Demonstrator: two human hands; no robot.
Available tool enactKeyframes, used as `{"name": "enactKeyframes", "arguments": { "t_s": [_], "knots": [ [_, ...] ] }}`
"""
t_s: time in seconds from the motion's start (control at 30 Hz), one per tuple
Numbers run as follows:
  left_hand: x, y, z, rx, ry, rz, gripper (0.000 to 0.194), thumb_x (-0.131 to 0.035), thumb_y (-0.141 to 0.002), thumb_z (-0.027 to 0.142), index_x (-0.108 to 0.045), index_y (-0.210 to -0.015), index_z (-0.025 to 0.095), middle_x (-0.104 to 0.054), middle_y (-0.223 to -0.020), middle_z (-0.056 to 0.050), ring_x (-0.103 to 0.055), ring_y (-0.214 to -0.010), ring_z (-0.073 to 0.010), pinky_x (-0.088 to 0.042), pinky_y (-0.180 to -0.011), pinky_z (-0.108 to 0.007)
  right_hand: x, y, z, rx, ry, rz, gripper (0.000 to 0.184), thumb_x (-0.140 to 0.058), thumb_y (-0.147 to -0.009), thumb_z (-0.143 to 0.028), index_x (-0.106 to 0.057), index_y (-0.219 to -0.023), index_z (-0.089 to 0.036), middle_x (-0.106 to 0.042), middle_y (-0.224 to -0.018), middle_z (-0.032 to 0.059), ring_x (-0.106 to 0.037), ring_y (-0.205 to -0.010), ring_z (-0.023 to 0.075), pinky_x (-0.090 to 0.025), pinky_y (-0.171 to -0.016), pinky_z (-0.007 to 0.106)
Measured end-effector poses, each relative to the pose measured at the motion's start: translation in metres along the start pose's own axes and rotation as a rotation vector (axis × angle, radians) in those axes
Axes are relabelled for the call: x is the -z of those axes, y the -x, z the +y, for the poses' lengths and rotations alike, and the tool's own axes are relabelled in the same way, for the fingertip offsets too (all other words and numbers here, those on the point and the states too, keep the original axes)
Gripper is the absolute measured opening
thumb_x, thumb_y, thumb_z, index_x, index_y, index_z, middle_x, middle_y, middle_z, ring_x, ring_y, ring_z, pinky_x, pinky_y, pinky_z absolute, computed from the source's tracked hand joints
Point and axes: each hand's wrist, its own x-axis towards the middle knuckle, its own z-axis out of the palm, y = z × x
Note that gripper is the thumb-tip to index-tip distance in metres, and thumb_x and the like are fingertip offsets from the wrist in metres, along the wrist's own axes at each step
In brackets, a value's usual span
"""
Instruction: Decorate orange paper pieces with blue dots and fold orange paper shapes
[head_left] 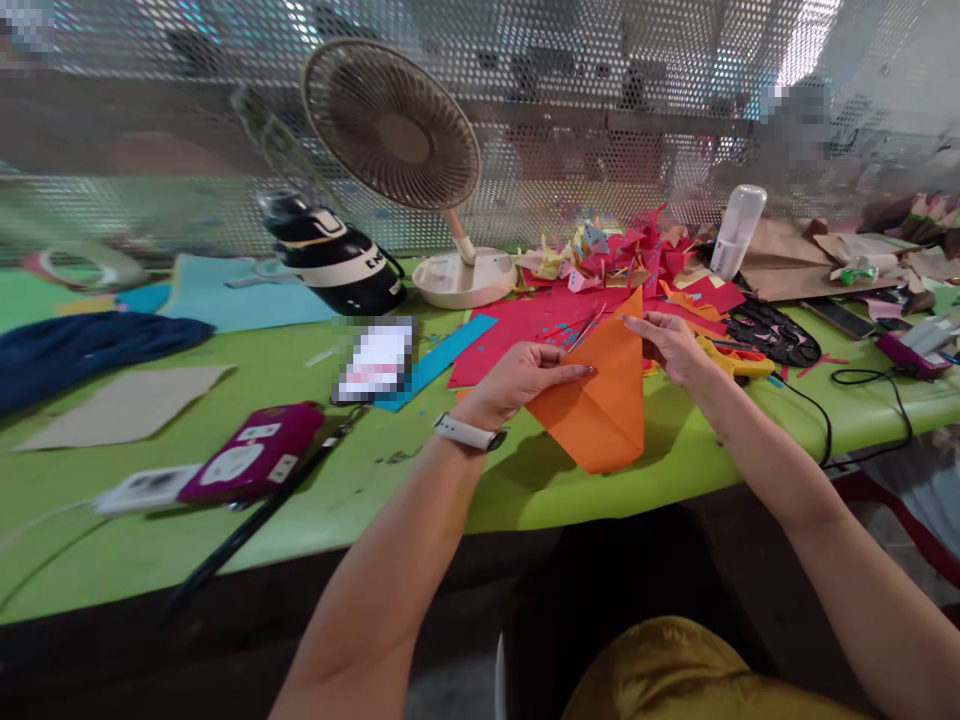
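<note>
Over the front part of the green table, a folded sheet of orange paper [600,420] is held up between my two hands. My left hand [521,378], with a white-banded watch at the wrist, pinches its left edge with the thumb on top. At the upper right corner my right hand [666,343] grips the same sheet between thumb and fingers. Creases cross the paper and its top comes to a point. Behind it, metal blades [586,326] show just past my left fingers. Yellow-handled scissors [731,358] lie right of my right hand.
Red sheets and a heap of paper scraps [637,245] lie behind my hands. A fan [469,275], a black bottle [337,265] and a clear bottle [739,235] stand at the back. Left are a lit phone [376,358], a blue strip [442,360] and a purple power bank [255,450] with cables.
</note>
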Motion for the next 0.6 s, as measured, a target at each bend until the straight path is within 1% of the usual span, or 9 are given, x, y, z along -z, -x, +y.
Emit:
{"name": "enactKeyframes", "arguments": {
  "t_s": [0.2, 0.3, 0.43, 0.6],
  "knots": [
    [0.0000, 0.0009, 0.0000, -0.001, -0.013, 0.009, 0.038, -0.090, -0.056, 0.047, -0.067, -0.064, 0.018, -0.070, -0.068, -0.001, -0.059, -0.057, -0.0111, -0.044, -0.050, -0.021, 0.0022, -0.0009, 0.0014, 0.012, 0.035, 0.031, 0.039, -0.089, -0.056, -0.048, -0.069, -0.073, -0.019, -0.074, -0.075, 0.0011, -0.069, -0.068, 0.0139, -0.057, -0.067, 0.026],
    [0.0011, -0.0005, -0.0028, 0.001, -0.009, 0.004, 0.037, -0.090, -0.057, 0.046, -0.068, -0.066, 0.018, -0.070, -0.069, -0.001, -0.059, -0.057, -0.0109, -0.043, -0.049, -0.021, 0.0017, -0.0018, 0.0024, 0.023, 0.021, 0.035, 0.039, -0.089, -0.054, -0.047, -0.069, -0.071, -0.019, -0.074, -0.075, 0.0007, -0.068, -0.068, 0.0131, -0.056, -0.067, 0.025],
    [0.0012, -0.0010, -0.0043, -0.013, -0.012, 0.009, 0.034, -0.089, -0.059, 0.044, -0.071, -0.071, 0.017, -0.072, -0.073, -0.002, -0.062, -0.061, -0.0124, -0.046, -0.053, -0.022, 0.0017, -0.0023, 0.0029, 0.018, 0.025, 0.056, 0.038, -0.090, -0.051, -0.047, -0.068, -0.068, -0.020, -0.073, -0.075, 0.0009, -0.068, -0.068, 0.0132, -0.056, -0.067, 0.025],
    [0.0007, -0.0024, -0.0045, -0.015, 0.035, -0.010, 0.036, -0.091, -0.057, 0.044, -0.073, -0.073, 0.018, -0.075, -0.079, -0.004, -0.067, -0.067, -0.0145, -0.051, -0.058, -0.024, 0.0030, -0.0025, 0.0035, 0.025, 0.066, 0.056, 0.038, -0.088, -0.055, -0.048, -0.069, -0.072, -0.020, -0.074, -0.077, 0.0018, -0.069, -0.070, 0.0143, -0.056, -0.068, 0.027]
  ]
}}
